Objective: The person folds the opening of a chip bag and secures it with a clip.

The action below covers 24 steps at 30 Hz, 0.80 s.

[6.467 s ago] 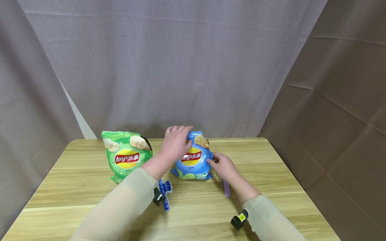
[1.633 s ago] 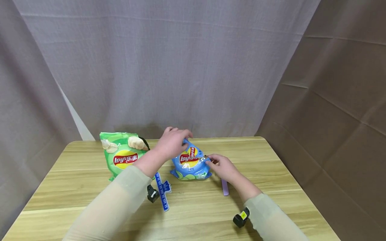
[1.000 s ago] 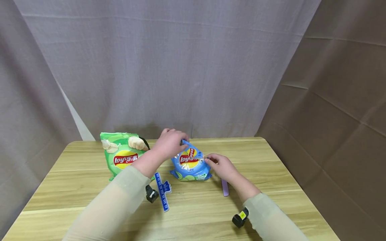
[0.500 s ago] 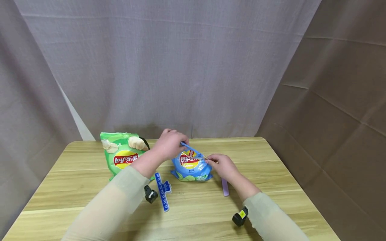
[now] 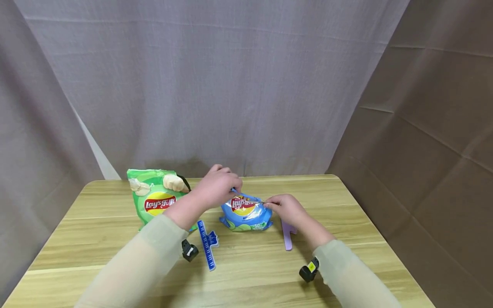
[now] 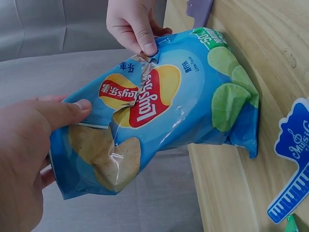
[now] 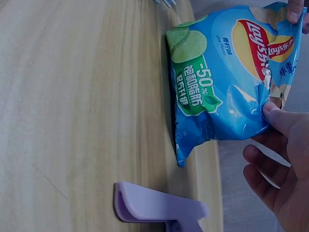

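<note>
A blue bag of chips (image 5: 246, 216) stands near the middle of the table, its upper part creased and bent over. My left hand (image 5: 217, 188) pinches its top edge between thumb and fingers; in the left wrist view the thumb lies on the bag's front. At the bag's right side my right hand (image 5: 286, 209) pinches the torn edge by the crease, clearest in the right wrist view, where thumb and forefinger meet on the bag (image 7: 231, 72). Partly under the right forearm lies a purple clip (image 5: 287, 235). A blue clip with piano keys (image 5: 208, 246) lies below the left hand.
A green bag of chips (image 5: 158, 201) stands at the left, partly covered by my left arm. Curtains hang close behind the wooden table (image 5: 246, 282) and along its right side.
The blue bag's top, upright at first, has been bent down and lowered further by the left hand. The right hand has stayed at the bag's right edge, uncovering more of the purple clip.
</note>
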Available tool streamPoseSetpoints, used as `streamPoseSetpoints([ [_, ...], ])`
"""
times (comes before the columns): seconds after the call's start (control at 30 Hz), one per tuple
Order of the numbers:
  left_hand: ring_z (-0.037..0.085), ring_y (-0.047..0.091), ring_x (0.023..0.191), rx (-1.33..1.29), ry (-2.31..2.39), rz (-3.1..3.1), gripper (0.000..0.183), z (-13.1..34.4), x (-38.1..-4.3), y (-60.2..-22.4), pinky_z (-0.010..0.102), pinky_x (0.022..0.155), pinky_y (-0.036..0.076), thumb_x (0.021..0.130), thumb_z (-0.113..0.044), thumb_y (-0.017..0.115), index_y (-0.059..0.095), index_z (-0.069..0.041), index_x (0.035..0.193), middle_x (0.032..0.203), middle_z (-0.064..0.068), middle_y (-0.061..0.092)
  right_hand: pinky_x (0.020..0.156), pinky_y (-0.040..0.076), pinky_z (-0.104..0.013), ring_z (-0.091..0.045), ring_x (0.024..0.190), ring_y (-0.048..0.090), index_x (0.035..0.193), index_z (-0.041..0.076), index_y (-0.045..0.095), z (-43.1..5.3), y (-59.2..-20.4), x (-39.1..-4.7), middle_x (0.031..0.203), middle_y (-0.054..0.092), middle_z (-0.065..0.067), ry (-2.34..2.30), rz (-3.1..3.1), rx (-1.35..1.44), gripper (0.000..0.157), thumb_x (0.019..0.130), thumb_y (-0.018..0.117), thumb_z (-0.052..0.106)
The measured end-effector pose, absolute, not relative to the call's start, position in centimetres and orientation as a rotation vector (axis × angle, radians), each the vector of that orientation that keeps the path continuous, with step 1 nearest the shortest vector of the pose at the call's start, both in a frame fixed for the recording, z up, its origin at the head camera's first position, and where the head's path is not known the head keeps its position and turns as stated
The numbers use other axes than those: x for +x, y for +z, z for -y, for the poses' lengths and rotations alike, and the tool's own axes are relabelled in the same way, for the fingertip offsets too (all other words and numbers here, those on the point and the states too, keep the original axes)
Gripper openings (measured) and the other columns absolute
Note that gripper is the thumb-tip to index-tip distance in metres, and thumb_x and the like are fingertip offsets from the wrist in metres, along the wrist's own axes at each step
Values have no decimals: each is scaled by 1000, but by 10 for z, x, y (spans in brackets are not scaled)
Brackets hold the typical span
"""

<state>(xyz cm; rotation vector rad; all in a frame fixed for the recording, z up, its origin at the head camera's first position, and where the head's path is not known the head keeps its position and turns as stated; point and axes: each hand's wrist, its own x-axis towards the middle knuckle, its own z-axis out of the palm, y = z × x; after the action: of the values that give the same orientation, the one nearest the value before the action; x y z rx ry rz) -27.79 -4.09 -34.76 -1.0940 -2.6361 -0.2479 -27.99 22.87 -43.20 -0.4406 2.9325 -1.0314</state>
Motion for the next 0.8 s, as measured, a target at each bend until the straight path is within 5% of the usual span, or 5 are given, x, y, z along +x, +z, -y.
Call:
streamPoseSetpoints([
  [0.47,15,62,98,-907,-292,2739,11,39,-277,-352,48,108,32,93,-29,70,65,-25,102,98,-13,71,89,53,-43,-21,103,65,114,14,75,-231,-435,-279,117,70,-4,-966,-2969,-437,21,97,66,23],
  [0.8,16,60,101,-831,-359,2772,15,36,-279,-352,48,109,30,92,-30,72,73,-23,105,102,-10,72,79,53,-38,-17,92,62,116,13,73,-230,-434,-274,113,70,-3,-917,-3002,-439,23,97,65,23],
])
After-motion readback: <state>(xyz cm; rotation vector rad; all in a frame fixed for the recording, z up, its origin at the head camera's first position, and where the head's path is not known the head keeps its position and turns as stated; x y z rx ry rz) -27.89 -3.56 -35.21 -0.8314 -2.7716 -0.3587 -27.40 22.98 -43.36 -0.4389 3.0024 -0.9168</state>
